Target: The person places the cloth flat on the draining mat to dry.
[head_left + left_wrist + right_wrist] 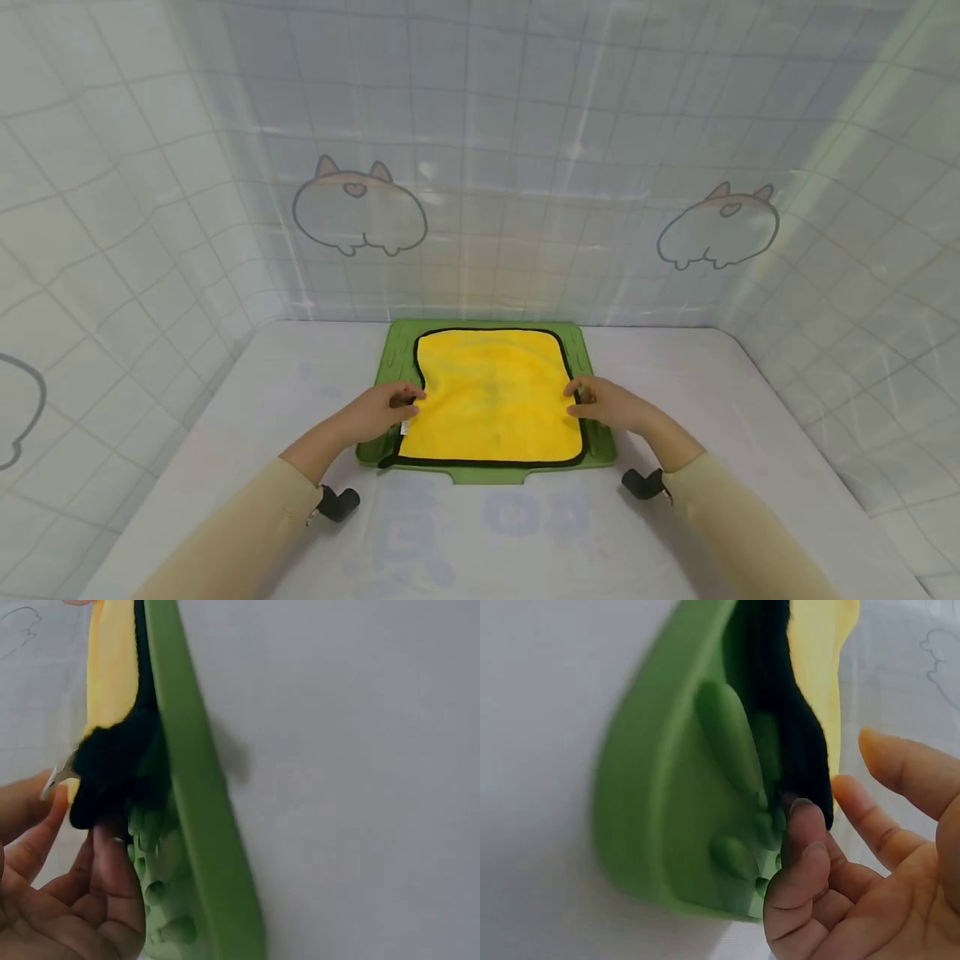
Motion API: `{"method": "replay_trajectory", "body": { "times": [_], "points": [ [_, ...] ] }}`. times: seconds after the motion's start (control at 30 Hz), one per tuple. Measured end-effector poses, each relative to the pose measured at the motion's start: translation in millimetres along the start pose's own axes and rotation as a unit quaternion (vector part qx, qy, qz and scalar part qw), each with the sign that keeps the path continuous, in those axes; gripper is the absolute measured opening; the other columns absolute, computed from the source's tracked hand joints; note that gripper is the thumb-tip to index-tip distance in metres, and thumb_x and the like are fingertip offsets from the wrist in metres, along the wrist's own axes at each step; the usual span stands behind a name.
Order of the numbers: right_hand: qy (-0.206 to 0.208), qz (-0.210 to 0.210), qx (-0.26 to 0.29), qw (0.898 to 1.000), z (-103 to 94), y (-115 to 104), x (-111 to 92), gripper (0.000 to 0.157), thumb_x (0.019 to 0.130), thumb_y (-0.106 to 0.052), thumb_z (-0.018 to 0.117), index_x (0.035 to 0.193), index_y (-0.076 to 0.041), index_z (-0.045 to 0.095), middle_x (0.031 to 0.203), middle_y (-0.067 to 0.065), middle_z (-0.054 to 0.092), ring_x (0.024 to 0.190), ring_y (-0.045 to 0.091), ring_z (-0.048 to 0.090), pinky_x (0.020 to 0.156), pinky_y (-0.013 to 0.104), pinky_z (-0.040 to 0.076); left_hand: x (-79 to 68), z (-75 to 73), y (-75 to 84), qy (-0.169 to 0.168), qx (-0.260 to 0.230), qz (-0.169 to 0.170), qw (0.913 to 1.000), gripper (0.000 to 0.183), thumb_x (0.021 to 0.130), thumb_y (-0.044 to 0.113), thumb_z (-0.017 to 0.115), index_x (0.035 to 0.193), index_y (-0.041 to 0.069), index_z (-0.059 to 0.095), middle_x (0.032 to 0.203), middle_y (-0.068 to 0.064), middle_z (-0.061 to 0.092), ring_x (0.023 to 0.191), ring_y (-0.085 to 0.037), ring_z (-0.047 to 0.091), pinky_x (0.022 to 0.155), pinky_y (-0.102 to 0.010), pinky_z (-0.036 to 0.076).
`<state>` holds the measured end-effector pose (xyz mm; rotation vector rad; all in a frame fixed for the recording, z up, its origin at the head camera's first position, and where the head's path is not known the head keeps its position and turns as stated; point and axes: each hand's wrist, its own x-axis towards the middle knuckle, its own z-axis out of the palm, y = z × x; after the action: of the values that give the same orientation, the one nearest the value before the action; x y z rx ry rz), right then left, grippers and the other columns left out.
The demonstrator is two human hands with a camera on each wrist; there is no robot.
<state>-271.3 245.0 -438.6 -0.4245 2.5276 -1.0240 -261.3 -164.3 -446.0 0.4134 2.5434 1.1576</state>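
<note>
Left hand (378, 410) and right hand (612, 403), apart, touch opposite edges of a squarish yellow black-trimmed cloth (495, 396) on a rectangular green tray (489, 477); grip cannot be confirmed.

The head view is softly and evenly lit, with pale vertical streaks and small bright glints of glare on the back wall (525, 275) and faint, soft-edged shadows beside the sleeves (240, 525) on the surface (300, 392). Wide-angle distortion stretches the side walls (862, 292) towards the frame's edges. Both wrist views are dimmer and greyer: the green tray (630, 817) has a blurred outer edge, the black-edged cloth (817, 667) loses its border to near-featureless dark, and the fingers (802, 847) look sharper
</note>
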Motion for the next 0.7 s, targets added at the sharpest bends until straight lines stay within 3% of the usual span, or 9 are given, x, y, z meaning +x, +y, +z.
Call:
{"method": "replay_trajectory", "body": {
  "times": [0.27, 0.47, 0.57, 0.7],
  "points": [
    [0.019, 0.026, 0.024, 0.999, -10.3, 0, 21, 0.027, 0.092, -0.019, 0.058, 0.118, -0.014, 0.056, 0.093, 0.011, 0.053, 0.079, 0.024, 0.051, 0.067, 0.034, 0.049, 19.7, -2.9, 1.7, 0.016, -0.081, -0.021, 0.9964, 0.025, 0.093, 0.022, 0.056, 0.118, 0.018, 0.060, 0.122, -0.005, 0.055, 0.112, -0.025, 0.051, 0.092, -0.044, 0.043],
    [0.031, 0.021, 0.051, 0.998, -13.0, 3, 31, 0.031, 0.090, -0.014, 0.060, 0.121, -0.013, 0.058, 0.120, 0.013, 0.049, 0.091, 0.024, 0.052, 0.071, 0.036, 0.050, 23.2, -4.7, 1.3, -0.008, -0.120, -0.033, 0.9922, 0.041, 0.086, 0.013, 0.065, 0.125, 0.021, 0.057, 0.137, -0.006, 0.044, 0.123, -0.027, 0.043, 0.092, -0.041, 0.045],
    [0.032, 0.020, 0.054, 0.998, -13.0, 5, 34, 0.035, 0.089, -0.013, 0.062, 0.123, -0.014, 0.058, 0.129, 0.013, 0.045, 0.092, 0.022, 0.052, 0.071, 0.035, 0.050, 23.9, -5.1, 0.8, -0.010, -0.101, -0.027, 0.9944, 0.050, 0.084, 0.011, 0.067, 0.131, 0.024, 0.052, 0.140, -0.004, 0.040, 0.108, -0.026, 0.052, 0.080, -0.036, 0.050],
    [0.034, 0.026, 0.049, 0.998, -13.3, 7, 37, 0.041, 0.087, -0.012, 0.065, 0.126, -0.015, 0.056, 0.138, 0.013, 0.040, 0.086, 0.021, 0.054, 0.069, 0.032, 0.050, 24.1, -4.2, 1.9, 0.006, -0.023, -0.015, 0.9996, 0.058, 0.083, 0.010, 0.068, 0.136, 0.021, 0.046, 0.139, -0.005, 0.041, 0.082, -0.022, 0.051, 0.062, -0.030, 0.046]
  ]
}}
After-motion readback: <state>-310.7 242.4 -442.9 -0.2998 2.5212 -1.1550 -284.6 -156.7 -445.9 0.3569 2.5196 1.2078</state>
